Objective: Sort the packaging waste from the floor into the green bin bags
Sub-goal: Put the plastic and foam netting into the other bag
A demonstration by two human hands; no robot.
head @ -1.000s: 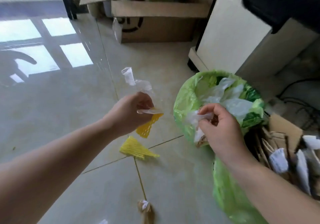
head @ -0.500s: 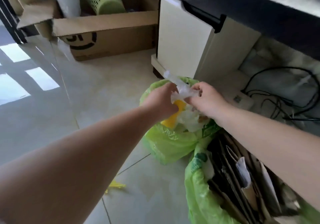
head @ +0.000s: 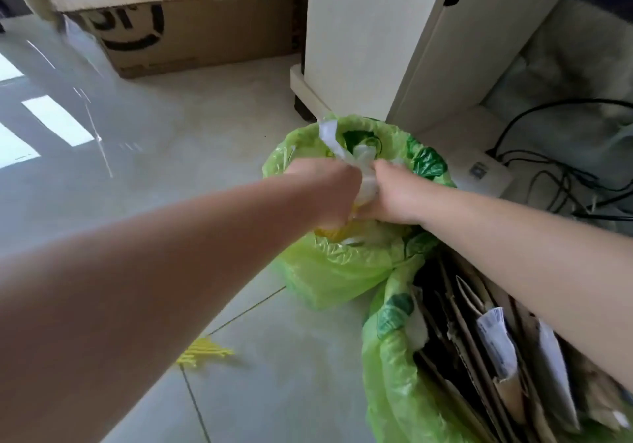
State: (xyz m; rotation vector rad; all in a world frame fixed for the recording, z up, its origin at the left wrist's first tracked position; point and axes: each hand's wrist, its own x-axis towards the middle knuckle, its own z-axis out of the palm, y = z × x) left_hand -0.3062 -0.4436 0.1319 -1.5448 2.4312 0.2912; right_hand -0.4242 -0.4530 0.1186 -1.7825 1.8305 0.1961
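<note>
Both hands meet over the mouth of a green bin bag [head: 325, 271] on the floor. My left hand [head: 329, 191] is closed on clear plastic wrap [head: 334, 143] and a piece of yellow foam net [head: 334, 232] that pokes out below the fist. My right hand [head: 399, 196] grips white plastic film [head: 368, 182] between the two hands. A second green bin bag [head: 390, 374] at lower right holds flattened cardboard [head: 479, 367]. Another yellow foam net [head: 202, 355] lies on the floor tiles below my left forearm.
A large brown cardboard box [head: 191, 31] stands at the back. A cream cabinet [head: 370, 38] rises behind the bag. Black cables [head: 555, 182] and a white power strip [head: 479, 172] lie on the floor at right. Glossy tiles [head: 137, 155] stretch to the left.
My left hand carried the plastic wrap and yellow net from the open floor to the bag's mouth, meeting my right hand there. Both hands have pushed lower toward the bag since half a second ago.
</note>
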